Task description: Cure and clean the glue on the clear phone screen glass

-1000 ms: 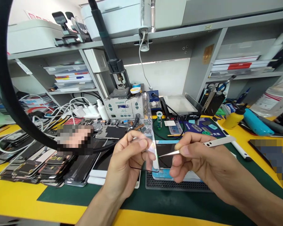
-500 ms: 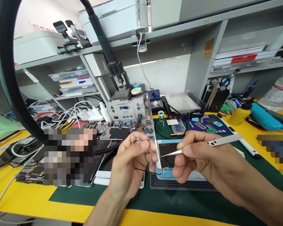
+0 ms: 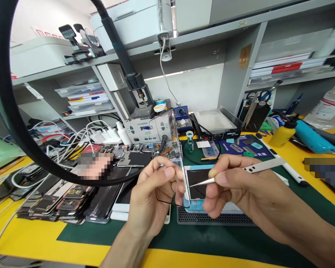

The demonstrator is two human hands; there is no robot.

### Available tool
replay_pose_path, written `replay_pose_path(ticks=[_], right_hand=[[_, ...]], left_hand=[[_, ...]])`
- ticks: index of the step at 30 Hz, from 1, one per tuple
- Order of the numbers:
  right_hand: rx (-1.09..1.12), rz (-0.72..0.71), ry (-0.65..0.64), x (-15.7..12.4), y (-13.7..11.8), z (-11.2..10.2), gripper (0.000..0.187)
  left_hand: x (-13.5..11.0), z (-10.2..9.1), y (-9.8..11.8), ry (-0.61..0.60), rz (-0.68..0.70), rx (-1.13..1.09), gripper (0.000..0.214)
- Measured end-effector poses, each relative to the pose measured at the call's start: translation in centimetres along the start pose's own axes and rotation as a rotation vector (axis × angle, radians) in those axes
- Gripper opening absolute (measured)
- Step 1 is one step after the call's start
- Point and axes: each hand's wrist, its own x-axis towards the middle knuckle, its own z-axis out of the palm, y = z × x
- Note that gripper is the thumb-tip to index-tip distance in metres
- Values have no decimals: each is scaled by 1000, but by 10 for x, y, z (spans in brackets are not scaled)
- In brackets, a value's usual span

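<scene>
Head view: we hold a clear panel [image 3: 187,193] in our left hand [image 3: 153,190], raised above the table [image 3: 162,258] and turned nearly edge-on to us. The left grip is narrow, with thumb and fingers pinched on the panel near its upper part. A thin dark line runs along the panel's lower edge.

Our right hand [image 3: 240,182] holds a pair of metal tweezers [image 3: 265,166]. The right grip is closed around the shanks, and the perforated tail projects to the right past the knuckles. The fine tips point left and sit right at the side of the panel; we cannot tell whether they touch it.

Beneath both hands, a dark screen [image 3: 197,188] with a pale blue border lies over a black perforated pad [image 3: 217,218]. The pad rests on a green mat [image 3: 190,238], which covers part of the yellow table.

To our left, phone parts [image 3: 72,203] are stacked in piles, beneath a black hose [image 3: 58,169] that curves across the view. Behind the left hand stands a white control unit [image 3: 147,130] with buttons and a small display. A green tub [image 3: 190,143] stands beyond the panel. At right, a yellow bottle [image 3: 281,136] stands near a white pen-shaped tool [image 3: 284,167], which lies obliquely along the mat.
</scene>
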Motion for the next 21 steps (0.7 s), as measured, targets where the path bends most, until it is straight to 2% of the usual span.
replay_pose_path(ticks=[21], right_hand=[[3,1,2,3,0,1,10]], left_hand=[[1,1,0,16,6,-9,9]])
